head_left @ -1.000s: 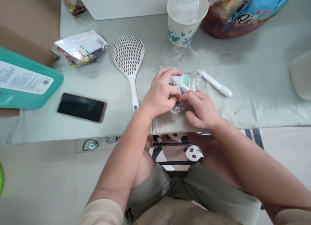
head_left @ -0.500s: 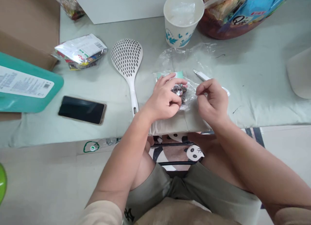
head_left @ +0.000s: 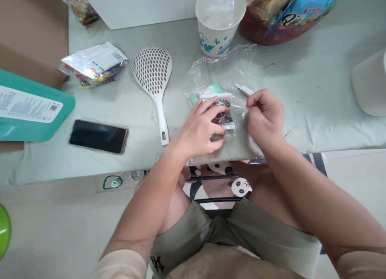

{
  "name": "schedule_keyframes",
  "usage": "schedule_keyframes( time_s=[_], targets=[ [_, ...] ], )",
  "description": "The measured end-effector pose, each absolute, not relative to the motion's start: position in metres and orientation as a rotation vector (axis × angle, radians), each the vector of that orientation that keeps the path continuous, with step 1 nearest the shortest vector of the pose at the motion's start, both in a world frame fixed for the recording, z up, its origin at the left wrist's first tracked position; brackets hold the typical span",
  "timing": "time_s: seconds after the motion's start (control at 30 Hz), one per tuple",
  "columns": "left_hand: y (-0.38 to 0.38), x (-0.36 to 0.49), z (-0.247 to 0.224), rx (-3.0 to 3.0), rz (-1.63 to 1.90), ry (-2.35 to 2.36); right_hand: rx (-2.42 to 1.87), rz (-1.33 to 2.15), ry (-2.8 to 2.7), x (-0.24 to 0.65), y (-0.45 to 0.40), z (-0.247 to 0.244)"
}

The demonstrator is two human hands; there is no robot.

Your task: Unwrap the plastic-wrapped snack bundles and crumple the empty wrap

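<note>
My left hand (head_left: 202,128) lies over small snack packets with its fingers spread and their tips touching a dark, red-labelled packet (head_left: 223,117). A mint-green packet (head_left: 205,91) shows just behind it. Around the packets spreads a crinkled clear plastic bag (head_left: 223,68). Thumb and forefinger of my right hand (head_left: 265,120) are pinched together at the bag's right side; the film between them is barely visible. A slim white tool with a grey pointed tip (head_left: 245,89) lies beside the right fingers, partly hidden by that hand.
Left of my hands lie a white slotted skimmer (head_left: 153,72), a phone (head_left: 99,136) and a wrapped bundle of packets (head_left: 95,64). A teal container (head_left: 33,106) stands further left. Behind are a paper cup (head_left: 218,37) and a filled red bowl (head_left: 259,31); a white container (head_left: 370,84) is at right.
My left fingers have spread further apart, and more of the dark packet and the mint-green packet shows. My right hand stays pinched by the bag. The whole view has shifted slightly.
</note>
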State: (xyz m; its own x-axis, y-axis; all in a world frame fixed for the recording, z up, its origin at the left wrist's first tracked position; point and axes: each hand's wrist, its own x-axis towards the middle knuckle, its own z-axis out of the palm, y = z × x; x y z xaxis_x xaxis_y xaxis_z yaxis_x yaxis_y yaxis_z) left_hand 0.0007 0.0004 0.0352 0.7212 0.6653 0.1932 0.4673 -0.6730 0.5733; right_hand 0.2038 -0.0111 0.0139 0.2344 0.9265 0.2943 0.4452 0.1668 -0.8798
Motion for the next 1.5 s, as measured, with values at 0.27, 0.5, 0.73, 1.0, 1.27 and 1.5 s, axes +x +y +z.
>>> schedule_keyframes(
  time_s=[0.27,0.5,0.73,1.0,1.27,1.5],
  targets=[
    [-0.020,-0.006,0.029,2.422,0.943,0.864,-1.458,0.539,-1.303,0.210,-0.007,0.008],
    [-0.020,0.000,0.018,2.543,1.078,0.921,-1.501,0.522,-1.266,0.219,-0.002,0.003],
    [-0.012,-0.009,0.020,2.260,1.305,1.107,-1.576,0.461,-1.331,0.223,-0.002,0.003],
    [-0.012,0.001,0.016,2.491,0.829,0.946,-1.375,0.025,-1.760,0.210,-0.024,0.026],
    [-0.020,0.006,0.018,2.457,0.905,0.897,-1.513,0.458,-2.195,0.203,-0.039,0.034],
    [-0.020,0.003,0.012,2.623,0.738,0.962,-1.811,0.505,-2.283,0.204,-0.039,0.040]
  ],
)
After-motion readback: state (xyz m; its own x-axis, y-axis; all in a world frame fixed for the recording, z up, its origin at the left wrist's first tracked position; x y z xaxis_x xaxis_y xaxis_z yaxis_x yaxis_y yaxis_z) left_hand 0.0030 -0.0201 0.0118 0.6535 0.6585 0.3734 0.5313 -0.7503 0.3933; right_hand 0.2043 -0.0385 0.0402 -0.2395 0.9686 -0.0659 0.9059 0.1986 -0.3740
